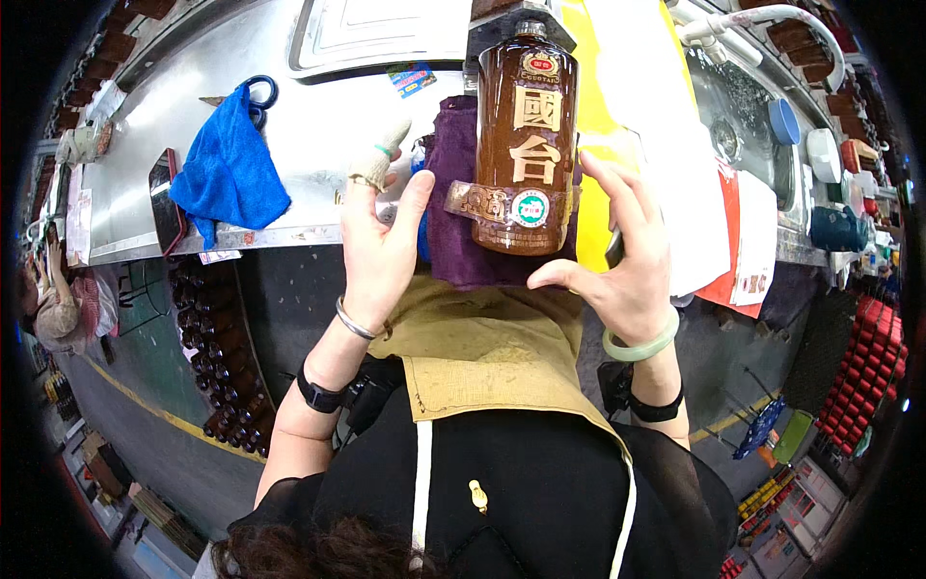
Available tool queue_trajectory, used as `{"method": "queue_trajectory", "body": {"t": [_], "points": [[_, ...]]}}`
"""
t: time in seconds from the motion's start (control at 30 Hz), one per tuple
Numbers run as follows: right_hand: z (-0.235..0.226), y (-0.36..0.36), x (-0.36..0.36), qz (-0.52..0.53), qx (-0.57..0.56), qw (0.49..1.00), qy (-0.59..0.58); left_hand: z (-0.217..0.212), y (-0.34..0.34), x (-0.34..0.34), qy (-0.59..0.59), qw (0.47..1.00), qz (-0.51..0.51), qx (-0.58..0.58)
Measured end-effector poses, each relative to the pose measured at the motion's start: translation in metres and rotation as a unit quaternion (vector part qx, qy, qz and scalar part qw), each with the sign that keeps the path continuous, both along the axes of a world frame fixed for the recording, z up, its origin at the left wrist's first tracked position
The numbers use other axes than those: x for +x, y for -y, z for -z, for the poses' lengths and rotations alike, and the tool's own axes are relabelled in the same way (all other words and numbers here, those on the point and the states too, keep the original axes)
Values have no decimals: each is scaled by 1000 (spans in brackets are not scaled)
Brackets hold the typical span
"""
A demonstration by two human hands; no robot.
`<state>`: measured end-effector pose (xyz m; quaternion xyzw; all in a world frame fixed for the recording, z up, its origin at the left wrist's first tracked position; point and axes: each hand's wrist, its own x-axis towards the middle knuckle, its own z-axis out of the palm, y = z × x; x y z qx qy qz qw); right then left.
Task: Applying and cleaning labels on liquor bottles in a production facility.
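A brown glass bottle (526,145) with raised pale lettering lies on a purple cloth (450,198), its neck pointing away from me. A brown label strip with a round green and white sticker (531,207) crosses its lower part. My left hand (379,253) is left of the cloth, thumb apart from the fingers, with nothing seen in it. Pale finger covers (383,154) sit on its fingers. My right hand (627,256) is spread at the bottle's lower right side, fingertips close to the glass; whether they touch I cannot tell. A small dark item (614,248) shows beside its palm.
On the metal bench (318,125), a blue cloth (231,164) partly covers blue-handled scissors (260,94); a phone (167,203) lies at the edge. Yellow sheeting (600,58) lies right of the bottle. Farther right are a sink (738,125) and a curved pipe (786,13).
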<state>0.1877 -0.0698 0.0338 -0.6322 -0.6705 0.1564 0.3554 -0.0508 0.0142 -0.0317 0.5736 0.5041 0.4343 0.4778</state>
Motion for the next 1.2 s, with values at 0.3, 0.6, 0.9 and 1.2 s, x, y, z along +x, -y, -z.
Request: {"method": "queue_trajectory", "body": {"t": [0.3, 0.6, 0.9, 1.2], "points": [[25, -9, -18, 53, 63, 995, 50, 3, 36, 4, -204, 940, 169, 216], [3, -15, -12, 33, 58, 996, -63, -16, 37, 18, -239, 911, 211, 263], [4, -7, -10, 3, 15, 1000, -21, -15, 41, 18, -257, 896, 113, 344], [12, -9, -7, 104, -89, 937, -321, -14, 14, 38, -156, 899, 49, 406]]}}
